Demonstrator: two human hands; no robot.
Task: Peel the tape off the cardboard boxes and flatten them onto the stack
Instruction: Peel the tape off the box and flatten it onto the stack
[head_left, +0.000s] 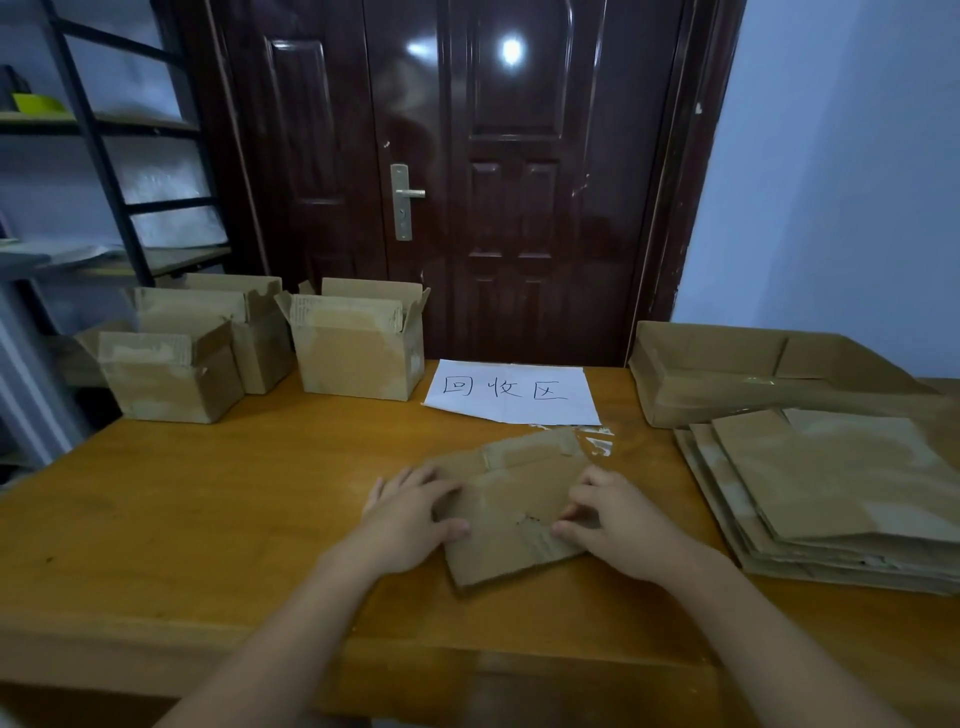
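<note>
Pressing down with the left hand (410, 519), fingers spread fairly flat along the left edge of the collapsed box (511, 506), thumb lying over its near-left corner, seemingly to pin that side against the table (234, 499) while the folds settle. Lying almost flat mid-table, just in front of the white paper sign (511, 391), a scrap of clear tape (597, 444) sticking up at its far right corner, so peeling may not be quite finished. Bearing on the right part of the same box with the right hand (613, 519), fingers bent and fingertips digging at the cardboard, holding nothing between them as far as can be seen, probably creasing a flap. Waiting at the far left, three open boxes (171, 374), upright and grouped well apart from the work, likely as the queue. Sitting to the right, the stack (831, 493) of flattened boxes, near enough for a short slide across, with a shallow cardboard tray (727, 374) just behind it.
</note>
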